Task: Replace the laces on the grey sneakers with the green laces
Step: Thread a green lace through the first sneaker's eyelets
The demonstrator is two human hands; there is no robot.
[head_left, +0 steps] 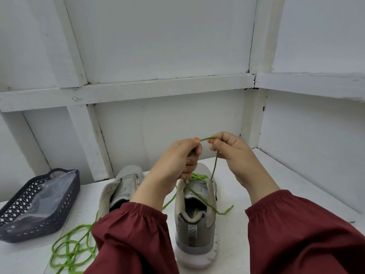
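A green lace is stretched in a short, nearly level span between the two hands, above the right-hand grey sneaker. The left hand pinches one end of that span between thumb and forefinger, its other fingers curled under. The right hand pinches the other end the same way. From the right hand the lace drops steeply to the upper eyelets, where several green crossings are threaded. A loose tail runs across the shoe's opening and off its right side onto the white table.

Both sneakers stand upright, side by side but apart, heels towards the camera and toes towards the white panelled wall, so their long axes run from near to far. The left-hand sneaker shows no lace on its tongue, and the left forearm crosses over its heel end, hiding that part. The maroon sleeves cover much of the near table.

A second green lace lies in loose coils on the table at lower left, partly under the left sleeve. Further left sits a dark lattice basket holding a clear plastic bag.
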